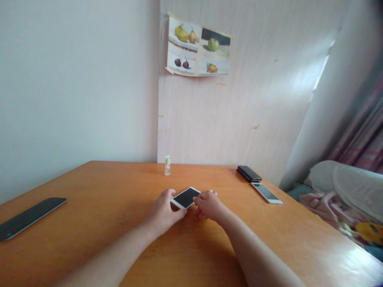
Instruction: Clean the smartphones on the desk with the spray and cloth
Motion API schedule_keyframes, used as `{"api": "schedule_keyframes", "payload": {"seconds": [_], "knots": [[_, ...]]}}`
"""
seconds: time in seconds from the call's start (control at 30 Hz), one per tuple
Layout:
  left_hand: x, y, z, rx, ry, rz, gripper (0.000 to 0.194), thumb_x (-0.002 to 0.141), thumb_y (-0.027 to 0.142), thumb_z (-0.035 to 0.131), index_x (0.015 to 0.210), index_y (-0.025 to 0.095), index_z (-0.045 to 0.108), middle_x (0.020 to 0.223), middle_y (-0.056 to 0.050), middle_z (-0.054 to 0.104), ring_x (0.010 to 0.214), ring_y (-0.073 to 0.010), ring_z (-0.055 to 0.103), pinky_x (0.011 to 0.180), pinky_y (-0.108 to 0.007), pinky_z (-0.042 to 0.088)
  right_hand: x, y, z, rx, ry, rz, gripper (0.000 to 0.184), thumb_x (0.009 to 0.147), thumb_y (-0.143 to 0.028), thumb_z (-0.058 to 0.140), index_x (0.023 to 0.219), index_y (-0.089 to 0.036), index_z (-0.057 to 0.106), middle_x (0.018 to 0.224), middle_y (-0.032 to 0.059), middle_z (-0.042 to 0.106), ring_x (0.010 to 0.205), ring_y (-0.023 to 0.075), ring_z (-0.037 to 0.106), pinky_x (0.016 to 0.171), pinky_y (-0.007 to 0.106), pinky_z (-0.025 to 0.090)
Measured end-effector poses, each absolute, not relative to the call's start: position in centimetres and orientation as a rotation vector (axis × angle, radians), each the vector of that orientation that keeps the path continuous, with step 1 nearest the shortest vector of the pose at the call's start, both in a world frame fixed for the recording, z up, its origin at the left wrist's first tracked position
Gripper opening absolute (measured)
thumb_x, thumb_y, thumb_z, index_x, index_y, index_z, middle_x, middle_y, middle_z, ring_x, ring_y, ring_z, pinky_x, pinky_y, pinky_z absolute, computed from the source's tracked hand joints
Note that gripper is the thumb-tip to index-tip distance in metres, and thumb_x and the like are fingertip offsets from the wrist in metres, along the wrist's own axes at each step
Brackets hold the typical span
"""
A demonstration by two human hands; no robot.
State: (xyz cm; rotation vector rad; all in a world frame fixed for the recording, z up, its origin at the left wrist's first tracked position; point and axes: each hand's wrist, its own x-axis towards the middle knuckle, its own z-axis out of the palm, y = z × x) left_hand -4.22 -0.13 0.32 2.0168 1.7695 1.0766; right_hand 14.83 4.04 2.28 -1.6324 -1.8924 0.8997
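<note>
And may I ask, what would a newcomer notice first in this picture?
Probably the fruit pictures, high on the wall above the far edge of the table. Next, the eye may drop to the phone near the table's middle, with the left hand and right hand at its edges. Beyond it, a small bottle stands upright near the far edge.
</note>
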Motion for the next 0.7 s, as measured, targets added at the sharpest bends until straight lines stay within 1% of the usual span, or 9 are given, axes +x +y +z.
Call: {"api": "schedule_keyframes", "payload": {"seconds": [0.07, 0.17, 0.23, 0.3, 0.37, 0.43, 0.5, 0.6, 0.7], "knots": [[-4.1, 0.0, 0.0, 1.962, 1.771, 1.162, 0.066, 0.067, 0.048, 0.073, 0.119, 0.016, 0.048, 0.117, -0.013, 0.059, 0.108, -0.0278, 0.060, 0.089, -0.039, 0.047, 14.0, 3.9, 1.7, -1.561, -1.850, 1.071, 0.031, 0.091, -0.039, 0.047, 0.068, -0.019, 0.052, 0.055, 0.0037, 0.066, 0.049, 0.0160, 0.064, 0.046, 0.023, 0.048], [-3.9, 0.2, -0.2, 1.874, 1.667, 1.223, 0.067, 0.065, 0.049, 0.075, 0.117, 0.016, 0.049, 0.112, -0.011, 0.060, 0.105, -0.0268, 0.061, 0.089, -0.041, 0.048, 13.4, 3.9, 1.3, -1.481, -1.755, 1.193, 0.026, 0.092, -0.038, 0.048, 0.073, -0.020, 0.048, 0.056, 0.0014, 0.066, 0.050, 0.0144, 0.066, 0.045, 0.021, 0.050], [-3.8, 0.2, -0.1, 1.732, 1.559, 1.241, 0.061, 0.068, 0.050, 0.073, 0.113, 0.017, 0.050, 0.106, -0.009, 0.062, 0.101, -0.0244, 0.063, 0.089, -0.040, 0.049, 13.4, 4.0, 1.0, -1.463, -1.693, 1.211, 0.021, 0.090, -0.035, 0.053, 0.076, -0.020, 0.046, 0.053, -0.0005, 0.064, 0.048, 0.0136, 0.065, 0.043, 0.019, 0.049], [-3.8, 0.1, 0.2, 1.489, 1.438, 1.259, 0.050, 0.076, 0.050, 0.067, 0.110, 0.017, 0.050, 0.101, -0.007, 0.064, 0.094, -0.0214, 0.065, 0.087, -0.039, 0.052, 13.5, 4.2, 0.8, -1.456, -1.646, 1.205, 0.016, 0.087, -0.030, 0.058, 0.081, -0.020, 0.046, 0.050, -0.0027, 0.062, 0.045, 0.0130, 0.063, 0.041, 0.018, 0.046], [-4.0, 0.1, 0.5, 1.234, 1.314, 1.258, 0.038, 0.084, 0.043, 0.061, 0.109, 0.017, 0.049, 0.099, -0.007, 0.066, 0.089, -0.0183, 0.067, 0.084, -0.037, 0.054, 13.6, 4.4, 0.5, -1.439, -1.618, 1.193, 0.014, 0.085, -0.026, 0.060, 0.088, -0.020, 0.047, 0.050, -0.0048, 0.061, 0.044, 0.0119, 0.061, 0.041, 0.017, 0.044], [-4.2, 0.2, 0.8, 1.090, 1.208, 1.205, 0.027, 0.086, 0.034, 0.059, 0.106, 0.017, 0.051, 0.100, -0.008, 0.067, 0.086, -0.0162, 0.068, 0.083, -0.035, 0.055, 13.6, 4.4, 0.4, -1.418, -1.607, 1.181, 0.017, 0.085, -0.024, 0.060, 0.095, -0.020, 0.047, 0.051, -0.0062, 0.061, 0.044, 0.0108, 0.059, 0.043, 0.017, 0.044], [-4.4, 0.2, 0.9, 1.058, 1.144, 1.136, 0.022, 0.087, 0.028, 0.057, 0.105, 0.015, 0.054, 0.103, -0.010, 0.069, 0.088, -0.0156, 0.069, 0.085, -0.033, 0.055, 13.5, 4.3, 0.3, -1.406, -1.608, 1.175, 0.021, 0.085, -0.025, 0.060, 0.101, -0.019, 0.049, 0.052, -0.0063, 0.061, 0.044, 0.0107, 0.058, 0.044, 0.019, 0.043], [-4.6, 0.3, 1.0, 1.102, 1.109, 1.106, 0.026, 0.089, 0.025, 0.054, 0.112, 0.015, 0.056, 0.112, -0.011, 0.068, 0.099, -0.0166, 0.068, 0.088, -0.031, 0.054, 13.4, 4.0, 0.3, -1.415, -1.617, 1.152, 0.033, 0.084, -0.032, 0.063, 0.110, -0.016, 0.051, 0.056, -0.0044, 0.061, 0.048, 0.0123, 0.058, 0.045, 0.021, 0.043], [-4.4, 0.1, 1.0, 1.246, 1.111, 1.114, 0.035, 0.089, 0.025, 0.053, 0.123, 0.017, 0.052, 0.115, -0.009, 0.068, 0.107, -0.0186, 0.065, 0.092, -0.034, 0.051, 13.4, 3.7, 0.5, -1.390, -1.660, 1.109, 0.047, 0.079, -0.045, 0.069, 0.113, -0.015, 0.056, 0.065, -0.0018, 0.062, 0.056, 0.0136, 0.060, 0.047, 0.022, 0.043]]}}
